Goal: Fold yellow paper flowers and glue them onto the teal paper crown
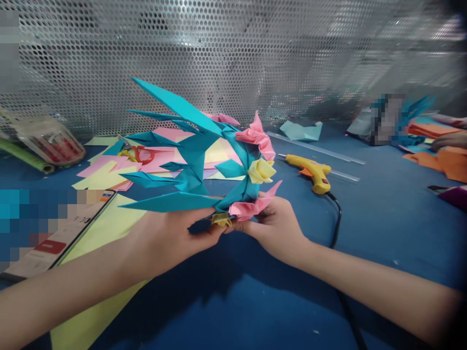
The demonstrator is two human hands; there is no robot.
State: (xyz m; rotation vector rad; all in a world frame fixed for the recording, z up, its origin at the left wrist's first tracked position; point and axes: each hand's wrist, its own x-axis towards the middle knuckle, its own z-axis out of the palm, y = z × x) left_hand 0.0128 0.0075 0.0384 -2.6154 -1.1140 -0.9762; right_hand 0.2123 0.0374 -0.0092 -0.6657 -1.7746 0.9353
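Note:
A folded paper wreath (204, 160) of teal spikes with pink and yellow paper flowers is held upright above the blue table (383, 218). My left hand (175, 238) grips its lower edge from the left, fingers closed under a teal spike. My right hand (277, 223) pinches the bottom of the wreath from the right, by a pink flower (251, 206) and a small yellow flower (222, 219). Another yellow flower (260, 170) sits on the ring's right side.
A yellow glue gun (312, 172) with a black cord lies to the right, clear glue sticks behind it. Loose coloured paper sheets (120, 167) and red-handled scissors (140, 154) lie behind the wreath. A phone (54, 238) lies at left. Perforated metal wall (233, 48) at the back. Another person's hand (450, 141) at far right.

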